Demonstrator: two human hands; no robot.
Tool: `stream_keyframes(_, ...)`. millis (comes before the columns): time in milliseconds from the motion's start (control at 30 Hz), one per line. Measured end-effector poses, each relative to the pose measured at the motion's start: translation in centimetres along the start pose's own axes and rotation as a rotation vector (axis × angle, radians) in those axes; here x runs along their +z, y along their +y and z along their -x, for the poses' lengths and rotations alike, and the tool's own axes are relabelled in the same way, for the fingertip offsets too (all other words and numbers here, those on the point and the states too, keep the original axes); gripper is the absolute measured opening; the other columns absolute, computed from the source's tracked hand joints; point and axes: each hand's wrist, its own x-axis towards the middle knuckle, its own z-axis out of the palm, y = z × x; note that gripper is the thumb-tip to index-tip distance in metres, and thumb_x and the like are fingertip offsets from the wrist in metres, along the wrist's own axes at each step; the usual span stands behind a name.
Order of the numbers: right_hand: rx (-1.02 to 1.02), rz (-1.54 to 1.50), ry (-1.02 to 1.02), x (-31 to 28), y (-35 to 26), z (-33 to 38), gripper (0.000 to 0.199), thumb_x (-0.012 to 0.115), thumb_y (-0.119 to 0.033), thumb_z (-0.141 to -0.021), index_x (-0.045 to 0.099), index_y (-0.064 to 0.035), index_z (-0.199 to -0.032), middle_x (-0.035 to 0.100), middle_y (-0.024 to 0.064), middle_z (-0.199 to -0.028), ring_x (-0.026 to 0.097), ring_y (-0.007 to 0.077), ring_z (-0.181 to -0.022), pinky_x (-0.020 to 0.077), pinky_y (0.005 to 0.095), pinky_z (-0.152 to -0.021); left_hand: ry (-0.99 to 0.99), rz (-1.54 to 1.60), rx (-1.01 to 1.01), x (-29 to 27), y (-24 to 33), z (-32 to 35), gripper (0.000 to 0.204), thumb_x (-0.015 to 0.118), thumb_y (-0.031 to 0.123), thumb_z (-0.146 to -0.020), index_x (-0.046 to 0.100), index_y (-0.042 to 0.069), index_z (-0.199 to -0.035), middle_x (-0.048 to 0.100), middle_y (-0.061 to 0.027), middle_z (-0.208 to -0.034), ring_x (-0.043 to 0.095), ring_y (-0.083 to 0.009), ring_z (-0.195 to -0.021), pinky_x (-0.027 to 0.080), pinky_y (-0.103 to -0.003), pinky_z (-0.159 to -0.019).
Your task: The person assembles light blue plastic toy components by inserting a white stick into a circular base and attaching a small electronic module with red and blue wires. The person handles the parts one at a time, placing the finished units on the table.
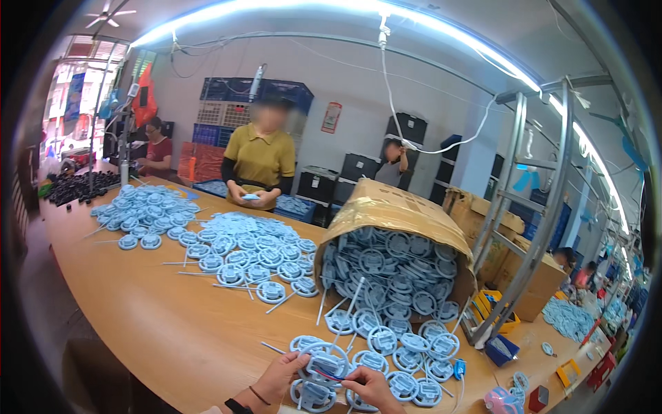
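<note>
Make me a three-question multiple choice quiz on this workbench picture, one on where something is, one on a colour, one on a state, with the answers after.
1. Where is the tipped cardboard box?
A. on the wooden table, right of the spread-out parts
B. on the floor
C. on a shelf by the wall

2. What colour are the round plastic parts on the table?
A. red
B. light blue
C. black

3. How is the part nearest the camera held?
A. lying untouched
B. by one hand only
C. between the left hand and the right hand

Answers:
1. A, the box lies on its side on the tabletop, its mouth spilling parts toward the camera.
2. B, every round piece in the piles is pale blue.
3. C, fingers of both hands meet on that part, with a thin red wire at it.
</note>
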Motion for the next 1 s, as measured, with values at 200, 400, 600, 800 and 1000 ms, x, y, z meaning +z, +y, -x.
stream_keyframes(200, 0.026, -0.010, 0.012, 0.6, -2.5, 0.4, 0.011, 0.066, -0.008, -0.077, 0.058, -0.0015, -0.082, 0.058, 0.0025, -0.070, 0.050, 0.0078, -0.058, 0.0394, 0.0206, -0.051, -0.031, 0.016, -0.011, 0.0, 0.1, 0.5, 0.021, 0.052, 0.022, -0.089, 0.057, 0.005, -0.101, 0.061, 0.0002, -0.090, 0.058, -0.0084, -0.079, 0.048, -0.024, -0.073)
stream_keyframes(400, -0.024, -0.030, 0.051, 0.2, -1.8, 0.8, 0.010, 0.067, -0.005, -0.075, 0.058, -0.0009, -0.076, 0.057, 0.0023, -0.068, 0.051, 0.0086, -0.061, 0.0409, 0.0226, -0.056, -0.130, -0.021, 0.004, -0.6, -1.1, -0.9, 0.023, 0.053, 0.024, -0.089, 0.058, 0.005, -0.101, 0.062, 0.0014, -0.088, 0.057, -0.0067, -0.078, 0.048, -0.022, -0.071)
stream_keyframes(600, -0.047, 0.044, 0.053, 0.4, -2.2, 0.6, 0.009, 0.067, -0.004, -0.074, 0.059, -0.0007, -0.077, 0.057, 0.0010, -0.067, 0.050, 0.0078, -0.060, 0.0406, 0.0226, -0.055, -0.089, 0.002, 0.045, -0.1, -0.7, -0.3, 0.026, 0.054, 0.028, -0.089, 0.059, 0.007, -0.101, 0.058, 0.0037, -0.080, 0.051, -0.0040, -0.068, 0.044, -0.019, -0.061)
stream_keyframes(800, -0.040, 0.098, 0.034, 0.0, -1.8, 0.6, 0.009, 0.066, -0.003, -0.076, 0.058, -0.0001, -0.077, 0.057, 0.0013, -0.067, 0.049, 0.0074, -0.060, 0.0407, 0.0223, -0.056, -0.111, -0.052, 0.053, -0.4, -0.6, -0.3, 0.023, 0.054, 0.027, -0.089, 0.059, 0.007, -0.099, 0.059, 0.0044, -0.082, 0.054, -0.0037, -0.072, 0.045, -0.019, -0.066)
stream_keyframes(1000, 0.002, 0.175, 0.043, -0.1, -1.3, 0.3, 0.013, 0.066, -0.008, -0.076, 0.057, -0.0004, -0.082, 0.056, 0.0017, -0.068, 0.050, 0.0093, -0.062, 0.0411, 0.0237, -0.059, -0.096, -0.045, 0.031, -0.7, -0.7, -0.5, 0.023, 0.053, 0.027, -0.089, 0.059, 0.008, -0.101, 0.060, 0.0040, -0.082, 0.054, -0.0040, -0.071, 0.045, -0.019, -0.065)
